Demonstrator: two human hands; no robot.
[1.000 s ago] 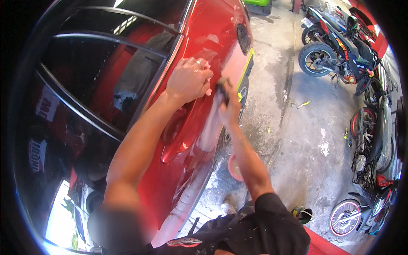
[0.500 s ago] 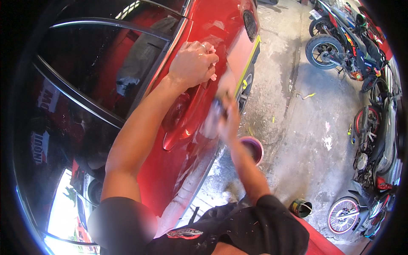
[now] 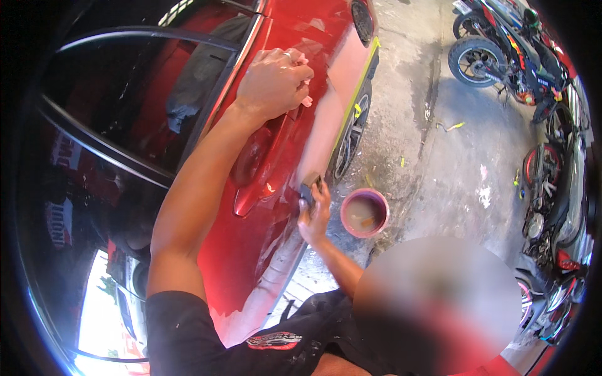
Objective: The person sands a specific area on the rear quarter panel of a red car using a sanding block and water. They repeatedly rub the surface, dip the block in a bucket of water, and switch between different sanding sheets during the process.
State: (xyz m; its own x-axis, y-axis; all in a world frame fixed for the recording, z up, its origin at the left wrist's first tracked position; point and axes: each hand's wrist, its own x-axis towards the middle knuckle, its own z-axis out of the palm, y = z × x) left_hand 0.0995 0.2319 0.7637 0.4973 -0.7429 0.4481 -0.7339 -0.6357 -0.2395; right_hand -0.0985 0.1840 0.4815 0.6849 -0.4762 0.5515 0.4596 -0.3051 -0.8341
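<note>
Beside the windows of a red car (image 3: 282, 147), my left hand (image 3: 273, 81) is closed around a crumpled pinkish-white thing (image 3: 306, 101), maybe a cloth or sponge; most of it is hidden in the fist. My right hand (image 3: 318, 219) grips a dark sanding block (image 3: 308, 188) by its edge, fingers along its outer side. The block lies against the pale, paintless strip (image 3: 311, 161) low on the car's side. Yellow tape (image 3: 352, 113) runs along the strip's border by the wheel (image 3: 352, 141).
A pink bucket (image 3: 384, 216) of murky water stands on the concrete floor (image 3: 451, 182), just right of my right hand. Motorcycles (image 3: 480, 62) line the right side. Scraps of yellow tape (image 3: 456, 125) lie about. A blurred patch covers the lower right.
My right hand with the sanding block has come down and left along the car's side, toward me. The view has shifted slightly; the left hand keeps its hold, and the bucket's inside now shows.
</note>
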